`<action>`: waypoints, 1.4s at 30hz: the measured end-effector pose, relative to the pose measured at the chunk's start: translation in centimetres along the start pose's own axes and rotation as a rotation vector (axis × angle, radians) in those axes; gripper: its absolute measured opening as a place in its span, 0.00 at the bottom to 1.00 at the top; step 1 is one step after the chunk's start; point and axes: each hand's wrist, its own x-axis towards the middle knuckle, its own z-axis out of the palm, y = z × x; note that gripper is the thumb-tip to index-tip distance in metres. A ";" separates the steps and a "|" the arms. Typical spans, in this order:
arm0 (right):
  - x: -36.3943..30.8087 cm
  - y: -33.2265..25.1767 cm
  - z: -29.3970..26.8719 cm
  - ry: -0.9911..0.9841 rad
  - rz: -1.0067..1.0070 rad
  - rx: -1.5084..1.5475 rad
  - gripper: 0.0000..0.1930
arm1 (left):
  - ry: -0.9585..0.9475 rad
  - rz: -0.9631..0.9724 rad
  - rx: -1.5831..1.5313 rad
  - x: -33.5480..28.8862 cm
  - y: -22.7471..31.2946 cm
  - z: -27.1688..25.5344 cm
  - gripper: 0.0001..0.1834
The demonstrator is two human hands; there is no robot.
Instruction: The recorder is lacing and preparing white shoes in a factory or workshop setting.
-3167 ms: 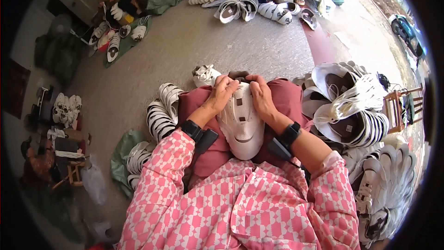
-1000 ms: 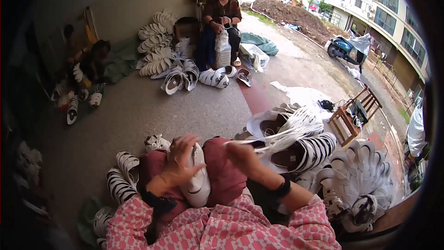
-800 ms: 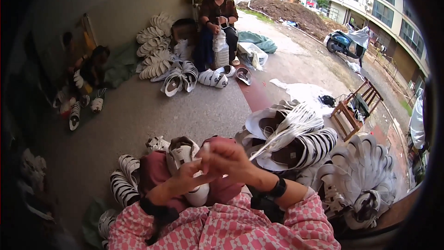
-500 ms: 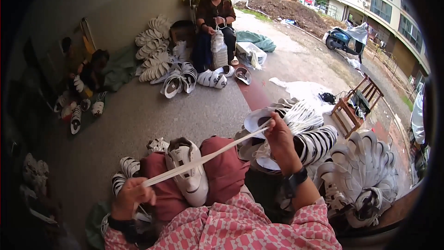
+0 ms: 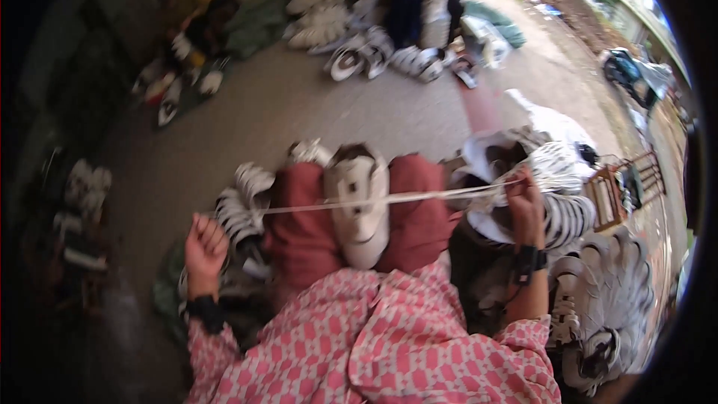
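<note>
A long white shoelace point(image 5: 426, 197) is stretched almost level across my lap. Its left end is pinched in my left hand point(image 5: 206, 248), which is closed beyond my left knee. My right hand point(image 5: 525, 206) is closed around the other end, right of my right knee. Beneath the lace, a white shoe point(image 5: 364, 230) is clamped upright between my knees, its opening toward the far side and its toe toward me. Neither hand touches the shoe. Motion blurs the picture, so the lace's tips cannot be made out.
White shoes are nested in rows point(image 5: 568, 221) by my right side, with a further pile point(image 5: 606, 284) nearer me. More shoes point(image 5: 241, 213) lie by my left knee. A wooden chair point(image 5: 607, 198) stands at right. Co-workers sit at the far side among shoe stacks point(image 5: 318, 7).
Both hands have moved apart, drawing the lace from a slanted, slack band into a longer, thinner, nearly level line. My view has tipped downward, and the far co-worker's head has left the picture.
</note>
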 end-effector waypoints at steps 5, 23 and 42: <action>1.4 -4.0 -4.6 0.208 0.146 0.034 0.11 | 0.583 0.326 0.080 -1.3 1.8 -3.7 0.15; 3.4 -33.6 -15.2 0.015 -0.147 -0.237 0.06 | 1.191 0.792 0.433 -4.6 20.7 -14.4 0.04; 2.1 21.1 14.7 -0.522 -0.502 -1.648 0.07 | 0.222 0.321 1.356 17.9 -9.6 -0.6 0.15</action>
